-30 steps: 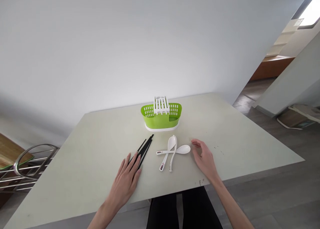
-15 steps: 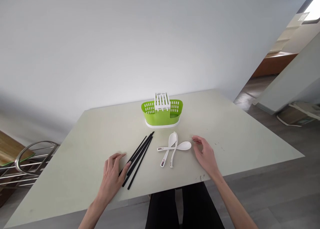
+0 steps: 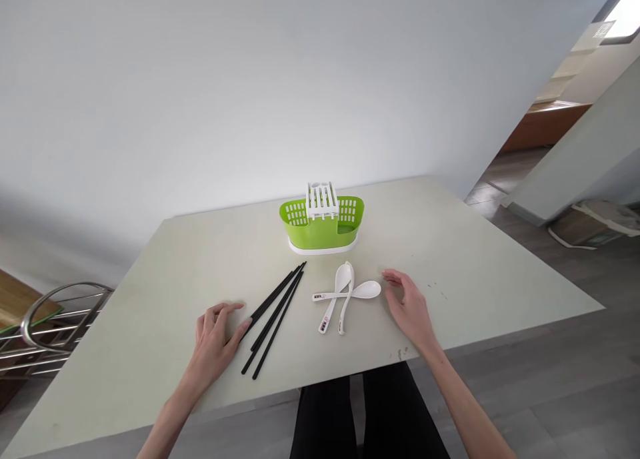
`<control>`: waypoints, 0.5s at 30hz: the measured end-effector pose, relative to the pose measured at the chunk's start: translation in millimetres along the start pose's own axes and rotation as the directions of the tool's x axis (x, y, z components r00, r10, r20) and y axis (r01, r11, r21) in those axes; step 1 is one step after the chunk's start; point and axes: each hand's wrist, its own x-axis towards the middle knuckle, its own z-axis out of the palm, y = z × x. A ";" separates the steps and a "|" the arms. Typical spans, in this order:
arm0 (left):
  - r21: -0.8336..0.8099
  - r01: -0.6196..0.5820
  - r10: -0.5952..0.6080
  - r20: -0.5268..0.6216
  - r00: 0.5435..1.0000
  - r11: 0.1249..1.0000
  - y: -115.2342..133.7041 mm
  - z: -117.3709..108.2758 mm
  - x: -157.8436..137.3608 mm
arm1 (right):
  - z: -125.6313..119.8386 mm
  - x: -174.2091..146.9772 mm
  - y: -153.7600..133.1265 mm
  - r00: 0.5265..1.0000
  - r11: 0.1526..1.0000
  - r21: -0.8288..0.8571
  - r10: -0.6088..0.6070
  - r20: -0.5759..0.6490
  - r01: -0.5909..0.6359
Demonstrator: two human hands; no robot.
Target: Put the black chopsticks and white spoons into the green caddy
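Several black chopsticks [image 3: 274, 324] lie fanned on the pale table, their thin ends close together at the far side. My left hand [image 3: 216, 337] rests at their left, fingers spread and curved, its thumb tip at the leftmost chopsticks. To the right of the chopsticks, three white spoons [image 3: 345, 295] overlap in a crossed pile, with small printed marks on some handles. Beside the rightmost spoon bowl, my right hand [image 3: 409, 309] rests on the table with fingers loosely bent and nothing in it. Behind the spoons stands a green utensil basket [image 3: 323, 233] with a white slatted top piece and a white base.
The table [image 3: 465, 245] meets a plain wall [image 3: 300, 79] at the back. A metal rack [image 3: 70, 319] stands on the floor at the left. At the right, a wrapped box [image 3: 595, 225] sits on the floor beyond the table.
My left hand has slid left, with its thumb drawing back along the chopsticks. The leftmost chopsticks now lie closer together. My right hand stays in place; the view has shifted slightly.
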 end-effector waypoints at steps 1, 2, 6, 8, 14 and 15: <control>0.008 -0.010 0.010 -0.006 1.000 1.000 -1.3 -0.6 0.3 | 0.2 0.1 0.0 1.000 1.000 0.002 -0.001 -0.001 0.001; 0.014 -0.021 0.021 -0.009 1.000 1.000 -2.8 -1.4 0.6 | 0.4 0.3 0.0 1.000 1.000 0.004 -0.004 -0.002 0.004; 0.032 -0.060 0.060 0.009 0.998 0.998 -9.5 -8.2 3.9 | 1.5 0.8 0.5 1.000 1.000 0.009 -0.021 -0.014 0.022; 0.035 -0.071 0.069 0.039 0.997 0.997 -11.3 -13.7 6.7 | 1.9 1.0 1.0 1.000 1.000 0.010 -0.027 -0.016 0.027; 0.048 -0.018 0.011 0.137 0.991 0.999 -5.9 -23.1 11.1 | 2.0 1.2 3.5 1.000 1.000 0.010 -0.021 -0.005 0.021; 0.046 -0.021 0.014 0.137 0.990 0.999 -4.4 -22.6 11.1 | 2.1 1.3 3.9 1.000 1.000 0.012 -0.023 -0.004 0.023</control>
